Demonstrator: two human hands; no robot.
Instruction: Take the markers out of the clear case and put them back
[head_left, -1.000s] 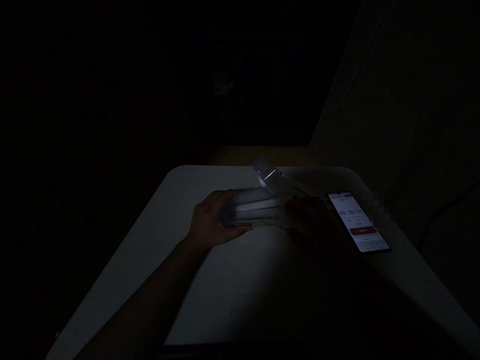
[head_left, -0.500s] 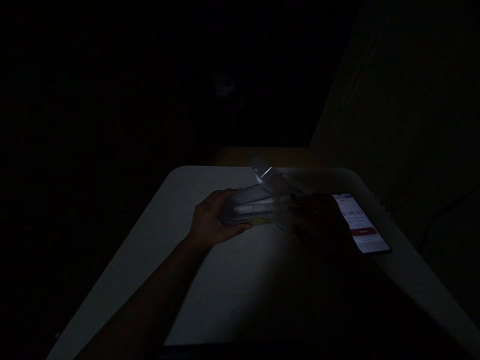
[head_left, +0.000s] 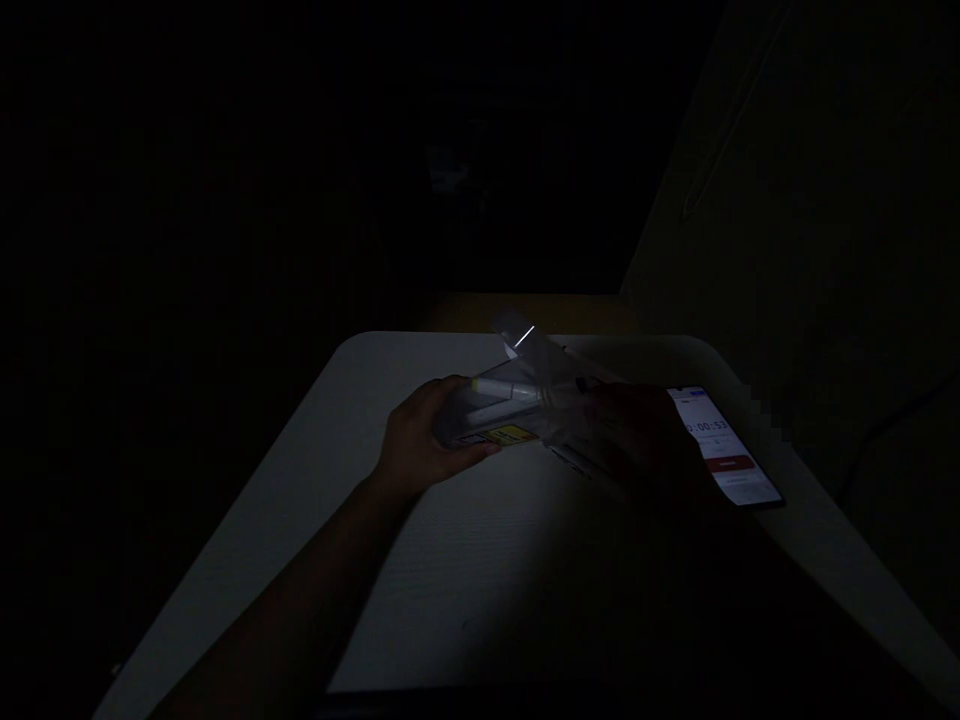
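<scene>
My left hand point(head_left: 416, 435) is closed round the left end of a clear plastic bag point(head_left: 553, 390), thumb along the near edge and fingers over the far side. White pen-like sticks point(head_left: 504, 388) with a bit of yellow show through the plastic. A yellow label point(head_left: 511, 434) sits on the near side. The bag's middle is gathered and creased, and a shiny flap point(head_left: 517, 330) sticks up at the back. In deep shadow, my right hand point(head_left: 637, 425) is closed at the bag's right end; its separate fingers are hard to make out.
The pale table point(head_left: 442, 560) is lit mostly on its left half. A lit phone point(head_left: 724, 450) with a running timer lies at the right, just past my right hand. A dark cable point(head_left: 885, 425) hangs beyond the table's right edge. The surroundings are very dark.
The bag has turned slightly in my hands, so the yellow label faces me more. The white sticks inside now sit higher and show more clearly. Both hands stay at its ends.
</scene>
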